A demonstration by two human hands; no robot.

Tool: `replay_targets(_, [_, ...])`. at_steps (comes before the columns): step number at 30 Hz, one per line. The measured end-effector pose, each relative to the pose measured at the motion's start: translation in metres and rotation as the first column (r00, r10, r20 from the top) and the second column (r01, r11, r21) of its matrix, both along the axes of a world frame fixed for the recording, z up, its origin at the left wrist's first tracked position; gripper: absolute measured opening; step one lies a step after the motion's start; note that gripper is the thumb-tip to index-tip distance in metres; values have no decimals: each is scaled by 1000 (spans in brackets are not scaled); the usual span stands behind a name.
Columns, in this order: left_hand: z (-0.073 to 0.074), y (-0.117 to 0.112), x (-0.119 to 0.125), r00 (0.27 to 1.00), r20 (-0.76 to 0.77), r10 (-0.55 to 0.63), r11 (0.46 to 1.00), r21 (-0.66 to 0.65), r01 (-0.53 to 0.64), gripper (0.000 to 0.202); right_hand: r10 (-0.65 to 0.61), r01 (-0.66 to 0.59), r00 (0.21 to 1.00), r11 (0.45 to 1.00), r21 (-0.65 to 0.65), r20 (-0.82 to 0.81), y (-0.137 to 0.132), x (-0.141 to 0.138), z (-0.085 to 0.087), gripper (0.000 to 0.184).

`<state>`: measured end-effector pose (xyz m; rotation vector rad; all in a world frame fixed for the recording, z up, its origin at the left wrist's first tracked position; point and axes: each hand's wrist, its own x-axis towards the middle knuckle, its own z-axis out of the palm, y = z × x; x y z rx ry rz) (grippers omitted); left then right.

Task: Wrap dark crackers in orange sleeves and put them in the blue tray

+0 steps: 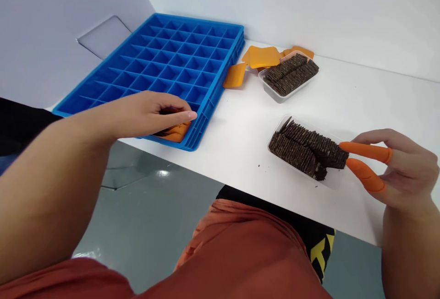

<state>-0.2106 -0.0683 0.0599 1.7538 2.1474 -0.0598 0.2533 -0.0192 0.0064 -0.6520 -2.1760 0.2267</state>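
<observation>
My left hand [147, 113] rests over the near right corner of a blue divided tray [227, 63]. Its thumb and index finger curve together there, above orange sleeves [179, 133] in a corner compartment; the other fingers are hidden. My right hand [409, 166] wears orange finger cots on thumb and index finger. Those two fingertips close on the right end of a row of thin dark brown squares [299, 145], at the last square. The squares stand on edge in two rows in a clear plastic box [333, 179].
A second clear box [280, 97] of brown squares sits further back. Beside it lie loose orange sleeves [263, 56], and one more sleeve [234, 75] leans by the tray. Dark crumbs dot the white table [237, 152]. White walls stand behind and at left.
</observation>
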Motion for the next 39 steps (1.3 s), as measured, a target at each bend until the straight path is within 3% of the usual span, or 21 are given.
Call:
replay_targets(3, [5,-5,-3,999,35,4,988,-153,1,80,-18,18,1000,1000,7,6,0,-1,-1,57])
replay_targets(7, [3,-12,-5,999,-37,17,982,-188,-23,102,-15,15,1000,1000,10,11,0,-1,-2,56])
replay_targets(9, [-1,-14,-5,998,-54,-10,983,-184,0,100,-13,12,1000,1000,18,15,0,0,-2,56])
replay_targets(18, [-14,-8,-5,983,-68,-169,981,-108,161,63,1,-1,1000,1000,27,-1,1,-3,-1,54])
replay_targets(21, [-19,-11,-1,965,-70,-253,967,0,254,53,-7,6,1000,999,31,3,1,-2,-2,47])
replay_targets(25, [-25,-21,15,977,-143,-155,952,242,187,54,-19,18,1000,999,47,9,2,-1,-4,41])
replay_targets(27, [-27,-24,24,980,-181,-81,948,289,131,55,-33,32,999,998,53,15,3,0,-4,38])
replay_targets(34, [-27,-2,47,966,-250,-62,935,325,144,52,-67,67,997,998,18,-29,5,-1,-1,29])
replay_targets(39, [-20,14,41,958,-196,-210,951,186,246,59,-71,70,997,997,-27,-34,5,-3,-3,26])
